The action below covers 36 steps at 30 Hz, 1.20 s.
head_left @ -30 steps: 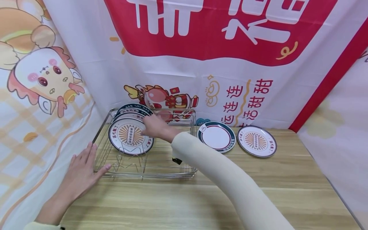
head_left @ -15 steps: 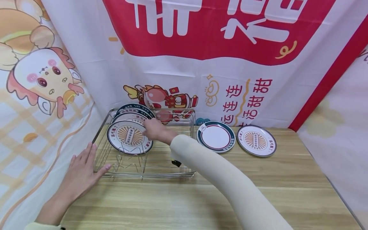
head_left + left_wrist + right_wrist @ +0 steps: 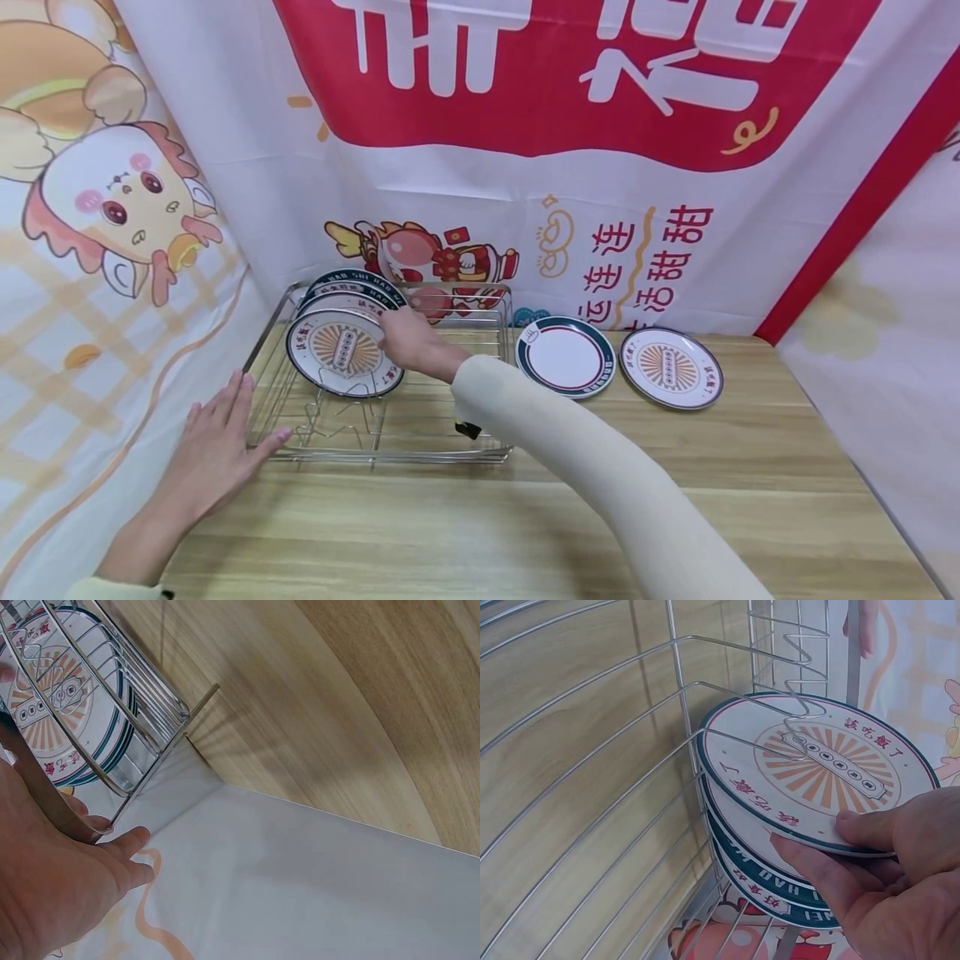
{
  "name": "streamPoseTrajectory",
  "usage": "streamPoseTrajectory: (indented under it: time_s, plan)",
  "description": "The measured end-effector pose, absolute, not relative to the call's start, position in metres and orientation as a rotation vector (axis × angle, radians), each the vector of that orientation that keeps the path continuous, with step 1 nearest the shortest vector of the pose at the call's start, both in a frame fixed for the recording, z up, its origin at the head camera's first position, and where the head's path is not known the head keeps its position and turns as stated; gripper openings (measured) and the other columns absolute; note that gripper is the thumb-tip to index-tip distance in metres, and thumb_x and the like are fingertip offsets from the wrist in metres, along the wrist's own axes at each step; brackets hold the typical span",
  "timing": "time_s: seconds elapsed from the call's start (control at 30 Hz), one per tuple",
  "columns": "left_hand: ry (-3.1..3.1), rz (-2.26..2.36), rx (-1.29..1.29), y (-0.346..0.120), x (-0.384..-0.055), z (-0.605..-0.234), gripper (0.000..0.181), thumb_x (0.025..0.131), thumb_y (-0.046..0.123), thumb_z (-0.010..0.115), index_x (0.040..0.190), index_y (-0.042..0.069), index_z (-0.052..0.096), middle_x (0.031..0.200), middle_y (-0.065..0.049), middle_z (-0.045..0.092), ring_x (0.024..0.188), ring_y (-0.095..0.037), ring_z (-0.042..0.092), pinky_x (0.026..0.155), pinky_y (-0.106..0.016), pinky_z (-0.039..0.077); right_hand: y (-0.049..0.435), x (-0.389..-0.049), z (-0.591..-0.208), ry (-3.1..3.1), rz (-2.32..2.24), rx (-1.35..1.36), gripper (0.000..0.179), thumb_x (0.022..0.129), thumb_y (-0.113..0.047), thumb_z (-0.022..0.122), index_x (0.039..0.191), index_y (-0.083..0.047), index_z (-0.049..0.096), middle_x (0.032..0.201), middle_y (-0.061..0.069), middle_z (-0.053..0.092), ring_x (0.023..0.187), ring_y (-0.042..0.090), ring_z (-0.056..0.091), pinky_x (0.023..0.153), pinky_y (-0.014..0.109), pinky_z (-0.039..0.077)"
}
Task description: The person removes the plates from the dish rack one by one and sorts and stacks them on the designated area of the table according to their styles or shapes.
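A white plate with an orange sunburst (image 3: 347, 350) stands tilted at the front of a row of plates in the wire dish rack (image 3: 442, 457). My right hand (image 3: 416, 342) pinches its right rim; the right wrist view shows the thumb on its face and fingers behind. Close behind it are another white plate and green-rimmed plates (image 3: 780, 881). My left hand (image 3: 213, 446) rests at the rack's left front corner, fingers extended. In the left wrist view that hand (image 3: 67, 877) lies against the rack's flat metal edge (image 3: 52, 802).
On the wooden table (image 3: 420, 533), right of the rack, lie a green-rimmed plate (image 3: 565, 357) and a sunburst plate (image 3: 670, 368). A printed cloth (image 3: 420, 183) hangs behind, with more cloth along both sides. A small black item (image 3: 467, 429) shows under the right sleeve.
The front sunburst plate in my right hand has shifted slightly up and back toward the other plates. My left hand stays at the rack corner.
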<state>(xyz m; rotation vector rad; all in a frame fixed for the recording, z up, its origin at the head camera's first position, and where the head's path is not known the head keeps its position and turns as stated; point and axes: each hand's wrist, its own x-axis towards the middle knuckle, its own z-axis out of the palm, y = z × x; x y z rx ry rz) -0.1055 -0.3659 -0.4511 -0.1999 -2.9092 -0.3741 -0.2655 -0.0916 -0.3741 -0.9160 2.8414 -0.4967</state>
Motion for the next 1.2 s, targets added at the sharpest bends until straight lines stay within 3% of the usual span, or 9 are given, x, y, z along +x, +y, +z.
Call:
streamPoseTrajectory:
  time_s: [0.23,0.37,0.67,1.2]
  plan:
    - [-2.902,-0.374,-0.208,-0.364,-0.103,-0.45,0.101,0.105,0.053,0.059,0.166,-0.007,0.007,0.172,-0.033,0.004,0.146,-0.067,0.024,0.123,-0.076,0.003,-0.081,-0.263,-0.365,2.87,-0.525,-0.923,0.015,0.105,-0.019,0.068,0.109,-0.006,0.073,0.091,0.002,0.073,0.074,0.012,0.065,0.068,0.023,0.054]
    - [-2.902,-0.385,-0.204,-0.363,-0.101,-0.452,0.101,0.104,0.053,0.06,0.166,-0.008,0.008,0.172,-0.033,0.005,0.146,-0.067,0.024,0.123,-0.077,0.003,-0.067,-0.262,-0.359,2.883,-0.578,-0.939,0.015,0.104,-0.019,0.07,0.103,-0.005,0.075,0.087,0.003,0.073,0.069,0.012,0.065,0.058,0.02,0.051]
    - [-2.902,-0.372,-0.211,-0.365,-0.104,-0.452,0.101,0.105,0.054,0.059,0.166,-0.006,0.006,0.173,-0.03,0.001,0.147,-0.067,0.022,0.124,-0.075,0.0,-0.024,-0.265,-0.341,2.869,-0.831,-1.0,0.026,0.105,-0.012,0.067,0.128,-0.003,0.073,0.103,0.01,0.08,0.078,0.014,0.072,0.065,0.022,0.059]
    - [-2.905,-0.375,-0.218,-0.364,-0.104,-0.45,0.101,0.105,0.054,0.058,0.166,-0.007,0.006,0.173,-0.029,0.0,0.148,-0.065,0.021,0.124,-0.073,-0.002,0.059,-0.25,-0.323,2.876,-0.971,-0.851,0.021,0.104,-0.011,0.068,0.117,0.003,0.075,0.101,0.015,0.08,0.075,0.018,0.074,0.062,0.026,0.06]
